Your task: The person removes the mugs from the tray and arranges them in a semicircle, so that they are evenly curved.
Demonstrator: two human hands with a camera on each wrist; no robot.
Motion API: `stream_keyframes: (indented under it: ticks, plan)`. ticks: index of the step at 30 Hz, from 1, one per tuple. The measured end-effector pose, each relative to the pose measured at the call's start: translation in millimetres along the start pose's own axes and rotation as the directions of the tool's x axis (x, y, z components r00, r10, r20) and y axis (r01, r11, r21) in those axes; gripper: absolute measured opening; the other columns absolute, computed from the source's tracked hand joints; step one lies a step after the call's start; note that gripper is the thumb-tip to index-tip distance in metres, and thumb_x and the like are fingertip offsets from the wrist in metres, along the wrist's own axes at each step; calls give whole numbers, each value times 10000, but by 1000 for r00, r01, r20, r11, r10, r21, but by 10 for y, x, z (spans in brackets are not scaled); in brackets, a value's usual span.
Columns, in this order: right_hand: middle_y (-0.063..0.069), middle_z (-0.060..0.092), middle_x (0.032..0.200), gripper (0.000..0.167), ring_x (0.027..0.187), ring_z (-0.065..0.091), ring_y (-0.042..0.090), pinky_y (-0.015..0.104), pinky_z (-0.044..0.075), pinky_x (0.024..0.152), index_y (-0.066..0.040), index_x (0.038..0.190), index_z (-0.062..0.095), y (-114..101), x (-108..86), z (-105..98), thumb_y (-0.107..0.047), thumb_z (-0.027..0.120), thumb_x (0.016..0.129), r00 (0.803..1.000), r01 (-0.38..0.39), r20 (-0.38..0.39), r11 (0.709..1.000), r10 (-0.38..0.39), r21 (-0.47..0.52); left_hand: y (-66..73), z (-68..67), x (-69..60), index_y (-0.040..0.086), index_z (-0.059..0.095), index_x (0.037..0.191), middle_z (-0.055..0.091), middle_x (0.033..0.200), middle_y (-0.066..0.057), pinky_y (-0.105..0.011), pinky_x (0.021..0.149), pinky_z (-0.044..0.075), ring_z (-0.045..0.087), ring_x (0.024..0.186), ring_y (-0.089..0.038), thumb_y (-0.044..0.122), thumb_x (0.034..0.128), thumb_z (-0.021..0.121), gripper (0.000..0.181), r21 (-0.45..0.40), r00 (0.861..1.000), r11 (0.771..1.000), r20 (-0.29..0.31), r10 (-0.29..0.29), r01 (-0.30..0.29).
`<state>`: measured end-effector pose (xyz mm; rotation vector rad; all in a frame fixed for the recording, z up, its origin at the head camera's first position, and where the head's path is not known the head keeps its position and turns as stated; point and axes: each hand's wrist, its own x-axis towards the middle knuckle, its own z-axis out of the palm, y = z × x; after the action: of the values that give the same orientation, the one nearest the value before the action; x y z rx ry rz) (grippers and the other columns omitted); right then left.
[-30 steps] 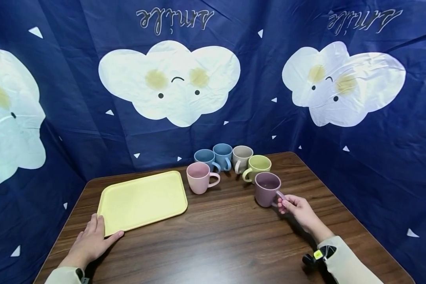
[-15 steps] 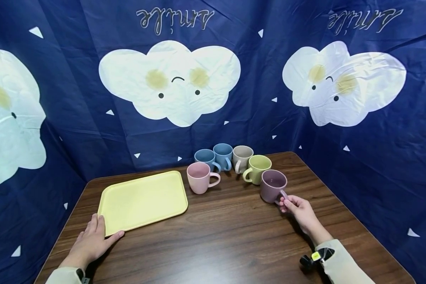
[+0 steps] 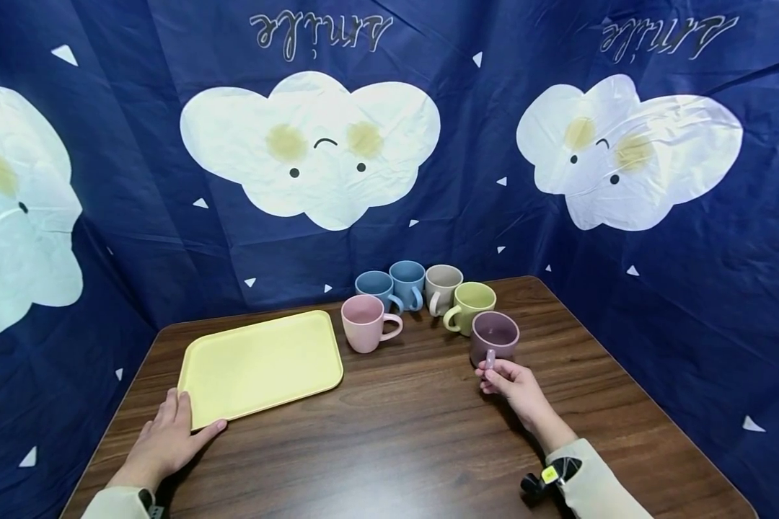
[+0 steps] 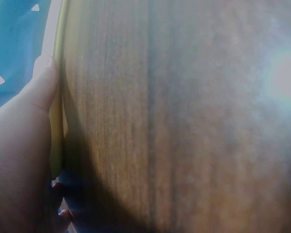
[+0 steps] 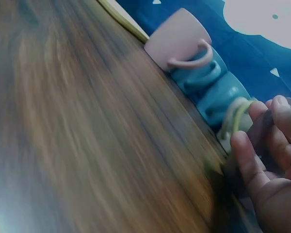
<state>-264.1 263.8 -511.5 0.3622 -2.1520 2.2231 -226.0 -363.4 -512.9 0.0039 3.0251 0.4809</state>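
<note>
In the head view, my right hand (image 3: 514, 393) pinches the handle of a purple mug (image 3: 495, 333), which stands upright in front of the green mug (image 3: 471, 305). The right wrist view has that hand's (image 5: 271, 160) thumb and fingers around the handle, with the mug's body mostly hidden. I cannot tell whether its base touches the table. My left hand (image 3: 162, 443) lies over the near left corner of a yellow tray (image 3: 262, 367), fingers extended along the left side. In the left wrist view its thumb (image 4: 44, 80) rests on the tray's edge.
A pink mug (image 3: 363, 328) stands right of the tray. Behind it are two blue mugs (image 3: 406, 282) and a beige mug (image 3: 444, 280), close together near the back edge. The brown wooden table (image 3: 376, 447) meets a blue cloth backdrop (image 3: 266, 252) behind and at the sides.
My right hand first carries the purple mug rightward and back, then swings left, turning its handle toward the table's front. The left hand and tray stay put.
</note>
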Motion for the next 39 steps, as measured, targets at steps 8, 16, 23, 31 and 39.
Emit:
stream_keyframes:
  ticks: [8, 16, 23, 31, 39]
  plan:
    - [337, 645, 1214, 371, 865, 721, 173, 276, 596, 776, 239, 1289, 500, 36, 119, 300, -9, 554, 1019, 999, -35, -7, 999, 36, 25, 6, 1, -8, -280, 51, 1450, -53, 1494, -518, -806, 1050, 107, 60, 1352, -704, 737, 941, 454, 1207, -7, 1000, 1000, 5, -7, 7]
    - [356, 641, 1203, 306, 786, 703, 112, 246, 596, 728, 236, 1236, 553, 60, 286, 698, 36, 556, 1005, 978, 1, -209, 996, 17, 86, -4, -9, -31, -282, 52, 1448, -55, 1493, -519, -810, 1046, 104, 61, 1350, -704, 733, 941, 458, 1206, -12, 1000, 1000, -2, -4, 4]
    - [348, 619, 1257, 300, 747, 673, 70, 204, 576, 711, 211, 1256, 572, 77, 402, 895, 54, 556, 1000, 954, 6, -298, 993, 28, 114, 5, -2, -35, -272, 31, 1457, -76, 1495, -514, -807, 1053, 82, 37, 1358, -699, 745, 936, 451, 1217, -29, 1000, 1000, 9, -12, 12]
    - [341, 607, 1284, 298, 767, 673, 103, 216, 578, 727, 184, 1269, 586, 92, 488, 990, 47, 550, 1007, 939, 1, -341, 994, 38, 113, 28, 6, -33, -265, 13, 1461, -102, 1501, -503, -802, 1062, 62, 11, 1366, -694, 746, 937, 449, 1219, -40, 999, 999, 23, -23, 24]
    - [345, 545, 1369, 351, 900, 674, 183, 249, 571, 768, 149, 1329, 566, 111, 559, 1053, 29, 572, 999, 946, 17, -325, 999, -5, 35, 30, -22, -8, -266, 1, 1459, -123, 1494, -503, -794, 1073, 45, -6, 1370, -688, 767, 924, 442, 1244, -41, 998, 998, 44, -47, 49]
